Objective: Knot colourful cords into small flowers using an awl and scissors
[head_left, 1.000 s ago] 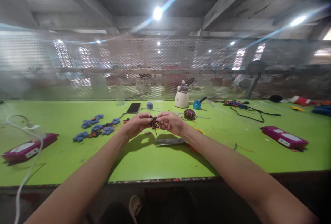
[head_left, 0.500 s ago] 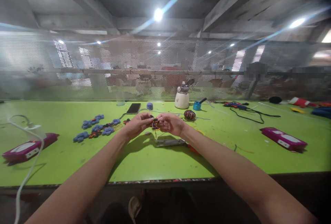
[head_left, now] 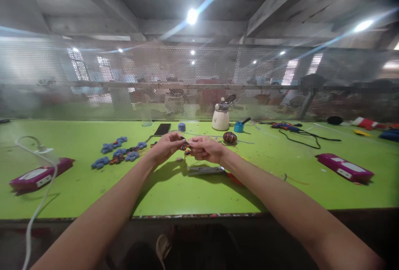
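Note:
Between my hands, above the green table, is a small multicoloured yarn piece (head_left: 183, 147) in black, orange and blue, with a loose end hanging down. My left hand (head_left: 168, 146) pinches it from the left. The fingers of my right hand (head_left: 205, 148) are closed on its right side; any small tool in them is hidden. Scissors (head_left: 207, 170) with orange handles lie below my right hand, partly covered by the forearm. Left of my hands are several blue crocheted flowers (head_left: 120, 152) with multicoloured ones among them. A multicoloured yarn ball (head_left: 230, 137) rests beyond my right hand.
On the green table (head_left: 174, 195) stand a white jug (head_left: 220, 118) and a blue pot (head_left: 239, 127). A phone (head_left: 162, 129) and blue yarn ball (head_left: 181, 127) lie at the back. Magenta power strips (head_left: 344, 167) sit on both sides; a white cable (head_left: 46, 195) crosses the left. A perforated screen (head_left: 193, 95) stands behind.
The yarn piece has turned and bunched between my fingers, showing less of itself. My hands stay close together, and the whole view has shifted slightly.

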Motion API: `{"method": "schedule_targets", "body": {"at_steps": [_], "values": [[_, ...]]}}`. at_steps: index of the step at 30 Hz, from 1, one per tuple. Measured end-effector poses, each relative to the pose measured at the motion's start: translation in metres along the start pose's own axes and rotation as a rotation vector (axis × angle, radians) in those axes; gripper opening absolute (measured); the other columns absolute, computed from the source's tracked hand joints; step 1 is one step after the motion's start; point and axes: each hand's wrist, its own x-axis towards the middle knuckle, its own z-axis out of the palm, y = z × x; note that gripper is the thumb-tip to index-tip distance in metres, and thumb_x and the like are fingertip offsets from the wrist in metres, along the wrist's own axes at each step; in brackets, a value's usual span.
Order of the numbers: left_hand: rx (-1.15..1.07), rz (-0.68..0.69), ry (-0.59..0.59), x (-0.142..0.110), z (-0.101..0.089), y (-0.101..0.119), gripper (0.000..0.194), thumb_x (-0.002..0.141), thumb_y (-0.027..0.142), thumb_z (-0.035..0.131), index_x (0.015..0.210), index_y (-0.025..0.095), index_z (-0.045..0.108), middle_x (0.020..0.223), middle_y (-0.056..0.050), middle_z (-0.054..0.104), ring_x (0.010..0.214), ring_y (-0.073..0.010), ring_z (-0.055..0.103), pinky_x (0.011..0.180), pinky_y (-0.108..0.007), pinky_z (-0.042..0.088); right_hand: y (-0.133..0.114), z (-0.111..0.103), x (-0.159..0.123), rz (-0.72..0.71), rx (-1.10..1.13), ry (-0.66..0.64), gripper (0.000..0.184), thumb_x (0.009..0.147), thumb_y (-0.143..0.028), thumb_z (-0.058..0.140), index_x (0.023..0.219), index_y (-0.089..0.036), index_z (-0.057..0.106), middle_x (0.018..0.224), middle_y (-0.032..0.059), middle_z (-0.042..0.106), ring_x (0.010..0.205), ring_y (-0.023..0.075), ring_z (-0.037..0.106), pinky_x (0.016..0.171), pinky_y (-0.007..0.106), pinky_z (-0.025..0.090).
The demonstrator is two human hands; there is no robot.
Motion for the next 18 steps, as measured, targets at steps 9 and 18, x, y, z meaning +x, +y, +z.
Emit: {"method": "schedule_targets", "body": {"at_steps": [9,18], "values": [[-0.011,0.004,-0.049,-0.0034,0.0050,0.0034,0.013,0.066,0.014,0.076,0.073,0.013,0.065,0.071,-0.002,0.066,0.067,-0.0107,0.058,0.069,-0.025,0.043,-0.0009,-0.0045,0.0007,-0.026,-0.015,0.068,0.027,0.066,-0.027,0.075,0.072,-0.013,0.052,0.048,-0.0085,0.040,0.040,0.0015,0.028,0.039,0.016,0.017],[-0.088,-0.048,0.002,-0.0019,0.0074,0.0024,0.014,0.064,0.013,0.077,0.069,0.012,0.063,0.071,-0.003,0.069,0.068,-0.0118,0.063,0.074,-0.027,0.048,-0.0039,-0.0062,-0.0001,-0.083,-0.054,0.116,0.029,0.066,-0.031,0.075,0.069,-0.013,0.052,0.047,-0.0080,0.042,0.040,0.0020,0.030,0.041,0.017,0.019]]}}
